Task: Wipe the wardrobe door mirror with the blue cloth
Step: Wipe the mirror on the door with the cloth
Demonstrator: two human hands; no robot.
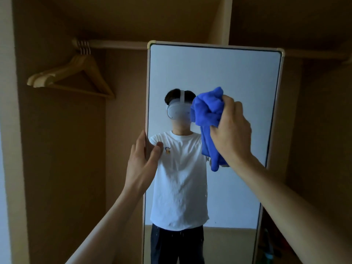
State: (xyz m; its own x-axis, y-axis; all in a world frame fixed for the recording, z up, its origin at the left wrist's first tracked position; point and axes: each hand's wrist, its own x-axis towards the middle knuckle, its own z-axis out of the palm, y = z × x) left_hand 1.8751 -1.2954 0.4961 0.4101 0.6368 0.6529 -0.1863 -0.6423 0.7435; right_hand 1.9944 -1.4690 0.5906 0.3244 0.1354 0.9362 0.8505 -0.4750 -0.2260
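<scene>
A tall mirror (pixel 238 73) in a pale frame stands upright in front of the open wardrobe and fills the middle of the view. My right hand (pixel 231 130) grips a bunched blue cloth (pixel 207 113) and holds it against the glass at mid height, with a tail of cloth hanging down. My left hand (pixel 142 161) holds the mirror's left edge, fingers behind the frame and thumb on the glass. The glass reflects a person in a white T-shirt with a headset.
Several wooden hangers (pixel 76 73) hang from the rail (pixel 118 44) at the upper left inside the wardrobe. Brown wardrobe walls surround the mirror. Some dim objects (pixel 266 248) lie low at the right behind the mirror.
</scene>
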